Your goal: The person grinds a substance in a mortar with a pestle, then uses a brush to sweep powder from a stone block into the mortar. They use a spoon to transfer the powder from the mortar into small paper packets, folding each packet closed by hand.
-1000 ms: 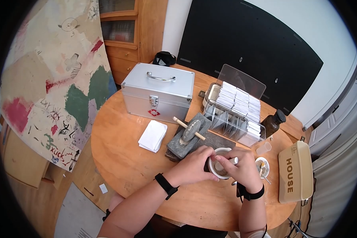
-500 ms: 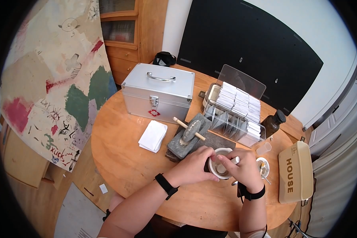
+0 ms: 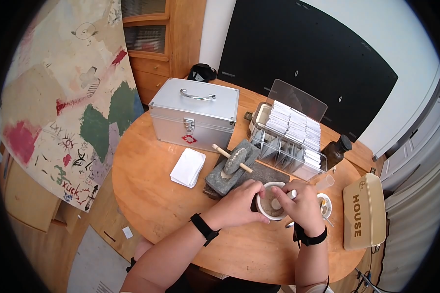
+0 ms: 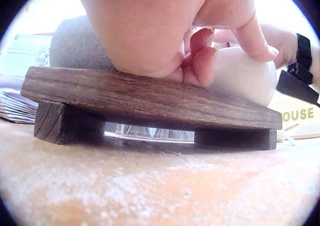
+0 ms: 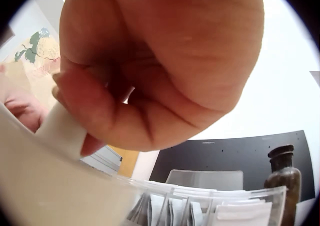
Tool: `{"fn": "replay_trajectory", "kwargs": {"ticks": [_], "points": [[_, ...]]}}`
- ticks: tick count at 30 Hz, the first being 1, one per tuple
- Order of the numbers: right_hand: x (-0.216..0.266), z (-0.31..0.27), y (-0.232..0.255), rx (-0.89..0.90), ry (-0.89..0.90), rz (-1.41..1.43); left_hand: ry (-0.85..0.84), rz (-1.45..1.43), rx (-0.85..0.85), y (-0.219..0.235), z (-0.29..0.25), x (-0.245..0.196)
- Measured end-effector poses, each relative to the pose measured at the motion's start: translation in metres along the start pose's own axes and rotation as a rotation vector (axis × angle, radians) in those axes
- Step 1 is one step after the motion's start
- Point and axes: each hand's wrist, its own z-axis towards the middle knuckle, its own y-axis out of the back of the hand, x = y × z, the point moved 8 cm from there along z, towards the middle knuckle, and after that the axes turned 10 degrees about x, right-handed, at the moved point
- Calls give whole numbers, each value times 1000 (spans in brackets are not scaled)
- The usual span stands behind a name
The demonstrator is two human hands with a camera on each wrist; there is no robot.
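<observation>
A white mortar (image 3: 265, 213) with brownish powder inside stands near the table's front, and in the left wrist view the mortar (image 4: 245, 78) rests on a dark wooden stand (image 4: 150, 98). My left hand (image 3: 239, 204) curls its fingers and thumb around the mortar's left side. The right hand (image 3: 300, 205) grips a white pestle (image 3: 292, 194), whose lower end stands in the mortar. Seen from the right wrist, curled fingers (image 5: 120, 121) pinch the pestle (image 5: 62, 133) above the rim.
Behind the hands lies a grey stone block (image 3: 225, 178) with a stone roller. Further back stand a silver case (image 3: 193, 112), a clear box of white packets (image 3: 293, 127) and a brown bottle (image 3: 335, 152). White papers (image 3: 188, 167), a small dish (image 3: 327, 210) and a cream container (image 3: 364, 210) flank them.
The pestle has shifted within the mortar, from the lower part toward the right side, and more powder shows. My right hand has moved slightly with it; the left hand keeps its place.
</observation>
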Motion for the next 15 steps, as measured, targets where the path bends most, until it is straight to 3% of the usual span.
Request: {"fn": "replay_trajectory", "kwargs": {"ticks": [4,7,12,15], "points": [[3,2,0,-40,9,-1,-12,8,4,0,0,-1],[13,4,-7,22,130,87,-18,18,-7,0,1,-1],[3,1,-11,179,22,141,-4,-7,2,0,0,-1],[-4,1,-4,77,-31,48,-2,-4,-2,0,0,1]]}}
